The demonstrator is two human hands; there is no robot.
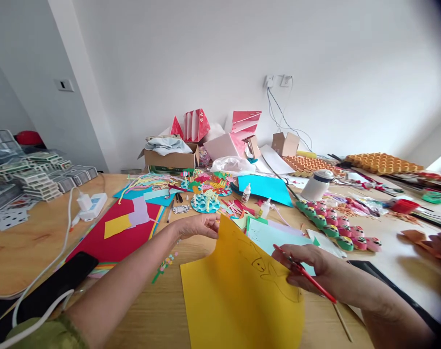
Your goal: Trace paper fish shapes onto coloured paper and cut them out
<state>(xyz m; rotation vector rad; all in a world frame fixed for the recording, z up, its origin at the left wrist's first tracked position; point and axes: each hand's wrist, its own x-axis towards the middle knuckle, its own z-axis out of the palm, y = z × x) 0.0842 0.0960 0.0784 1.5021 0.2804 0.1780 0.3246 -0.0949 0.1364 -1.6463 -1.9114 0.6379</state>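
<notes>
A sheet of yellow paper [238,295] rises in a bend in front of me, with a figure with a face drawn on it in dark lines. My left hand [198,227] pinches its upper left corner. At the sheet's right edge, my right hand [315,266] is closed round a slim red pen-like tool [317,283]; its exact kind is unclear. Pale blue paper [267,231] lies behind the yellow sheet. Left of the sheet is a small green and pink paper cutting [165,266].
Red paper [115,232] and a black phone [56,291] lie left. Glue bottles [246,193] and paper models [206,201] stand mid-table. Painted egg-carton pieces [338,225] and a white kettle-like container [317,184] are right. Another person's hand [440,245] shows at the right edge.
</notes>
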